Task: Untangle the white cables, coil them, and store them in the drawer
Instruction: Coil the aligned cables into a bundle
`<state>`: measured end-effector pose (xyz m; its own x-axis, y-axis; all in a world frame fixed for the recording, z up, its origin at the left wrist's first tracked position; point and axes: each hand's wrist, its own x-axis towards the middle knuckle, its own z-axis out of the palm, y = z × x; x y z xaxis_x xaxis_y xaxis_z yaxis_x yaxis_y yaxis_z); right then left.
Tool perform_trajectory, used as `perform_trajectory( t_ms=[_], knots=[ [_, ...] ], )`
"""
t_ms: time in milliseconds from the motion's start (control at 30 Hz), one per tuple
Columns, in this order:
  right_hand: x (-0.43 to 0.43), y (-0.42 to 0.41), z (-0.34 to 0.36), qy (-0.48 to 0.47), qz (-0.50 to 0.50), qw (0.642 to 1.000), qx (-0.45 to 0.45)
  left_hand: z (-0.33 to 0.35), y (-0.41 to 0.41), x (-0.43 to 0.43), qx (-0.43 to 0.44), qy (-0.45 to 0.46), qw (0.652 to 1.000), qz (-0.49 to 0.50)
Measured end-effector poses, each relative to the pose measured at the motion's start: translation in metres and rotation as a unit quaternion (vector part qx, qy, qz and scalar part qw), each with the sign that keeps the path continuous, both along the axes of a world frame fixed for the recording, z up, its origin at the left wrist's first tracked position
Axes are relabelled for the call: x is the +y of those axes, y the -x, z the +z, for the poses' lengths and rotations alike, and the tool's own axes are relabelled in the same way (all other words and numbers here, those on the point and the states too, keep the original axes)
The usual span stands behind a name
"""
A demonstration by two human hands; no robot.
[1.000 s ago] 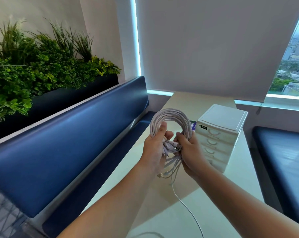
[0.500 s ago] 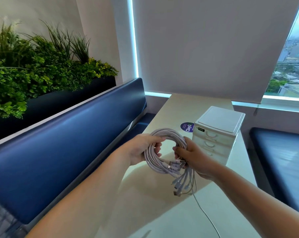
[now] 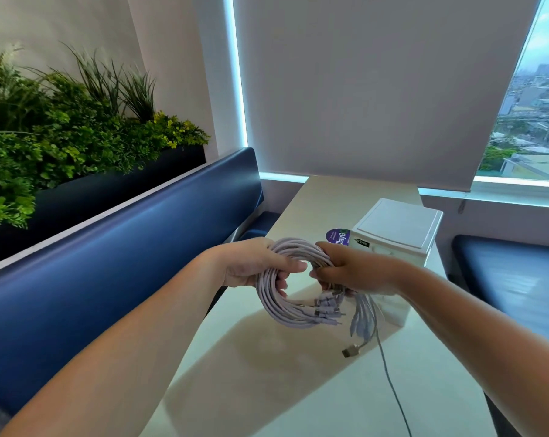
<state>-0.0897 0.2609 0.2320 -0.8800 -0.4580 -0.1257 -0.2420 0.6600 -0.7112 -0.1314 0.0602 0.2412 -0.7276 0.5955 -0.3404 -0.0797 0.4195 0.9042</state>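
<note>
A thick coil of white cables (image 3: 278, 305) hangs in the air above the table. My left hand (image 3: 254, 266) grips the coil's left side, thumb reaching through the ring. My right hand (image 3: 350, 272) grips the right side, where several plug ends bunch together and dangle below. One loose cable (image 3: 390, 378) trails from the bunch down toward the near table edge, and a USB plug (image 3: 350, 351) hangs free. Behind my right hand stands the small white drawer unit (image 3: 399, 231); my hand hides its drawer fronts.
The pale table (image 3: 298, 389) runs away from me toward a window with a lowered blind. A round purple sticker (image 3: 336, 236) lies left of the drawer unit. Blue padded benches (image 3: 109, 263) flank the table, and a planter with green plants sits behind the left one.
The coil has tipped from upright to lying nearly flat and dropped lower. My left hand shifted from the coil's base to its left side; my right hand moved up onto the right side.
</note>
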Motion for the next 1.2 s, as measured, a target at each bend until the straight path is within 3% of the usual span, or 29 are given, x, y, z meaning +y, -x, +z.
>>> perform_trajectory(
  t_ms=[133,533,667,900,1200],
  knots=[
    [-0.007,0.004,0.008,-0.121,0.050,0.991,0.015,0.007,-0.001,0.002,0.004,0.058,0.995,-0.076],
    [-0.007,0.013,0.010,-0.026,0.041,0.998,-0.039,-0.012,-0.012,0.008,0.033,-0.001,0.999,0.022],
    [-0.001,0.015,0.017,-0.066,0.036,0.997,0.000,-0.013,-0.014,0.007,0.050,0.014,0.999,0.007],
    [0.011,0.013,0.037,-0.099,0.040,0.993,0.048,-0.009,-0.021,0.007,-0.007,0.001,1.000,0.002],
    [0.024,0.007,0.033,-0.139,-0.017,0.982,0.130,-0.004,-0.022,0.003,0.081,-0.032,0.994,0.067]
  ],
)
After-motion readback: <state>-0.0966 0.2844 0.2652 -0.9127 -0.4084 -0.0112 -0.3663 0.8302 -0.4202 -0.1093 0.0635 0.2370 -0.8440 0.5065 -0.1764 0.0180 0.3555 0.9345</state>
